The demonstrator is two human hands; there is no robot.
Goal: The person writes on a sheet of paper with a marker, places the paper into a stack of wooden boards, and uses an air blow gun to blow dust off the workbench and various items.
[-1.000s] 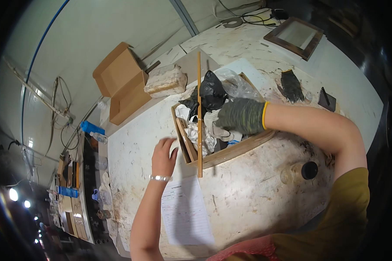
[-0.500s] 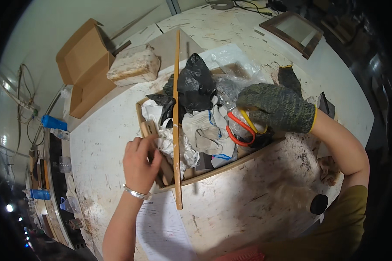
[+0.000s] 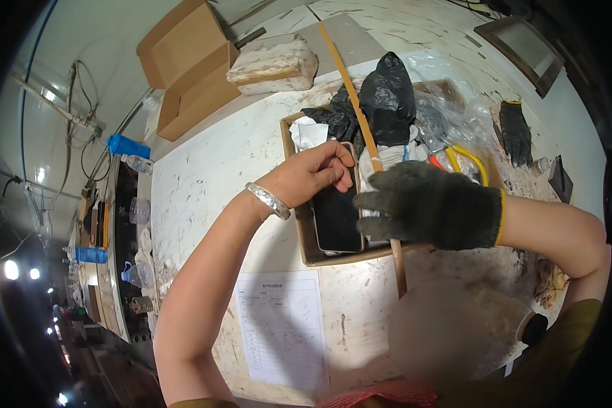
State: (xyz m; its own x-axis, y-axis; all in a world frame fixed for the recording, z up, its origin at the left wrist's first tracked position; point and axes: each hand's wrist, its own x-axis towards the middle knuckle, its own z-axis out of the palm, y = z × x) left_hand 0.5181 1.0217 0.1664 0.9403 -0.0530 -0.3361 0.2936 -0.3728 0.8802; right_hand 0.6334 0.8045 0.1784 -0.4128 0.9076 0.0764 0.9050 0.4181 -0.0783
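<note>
Two hands over the cardboard box (image 3: 304, 253): bare left hand (image 3: 311, 175) pinching a dark phone (image 3: 336, 216), gloved right hand (image 3: 428, 204) spread beside it.

A dark phone screen (image 3: 336, 217) lies in the shallow cardboard box (image 3: 306, 241). A white printed sheet (image 3: 282, 326) lies just below that box; an open brown carton (image 3: 187, 64) sits well beyond it.

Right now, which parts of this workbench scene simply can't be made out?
Head view only:
- Box contents under the phone and gloved right hand: covered.
- Printed sheet: text too small.
- Lower middle: blurred patch hides the table.
- Left shelves: dark, bent by the fisheye rim.
</note>
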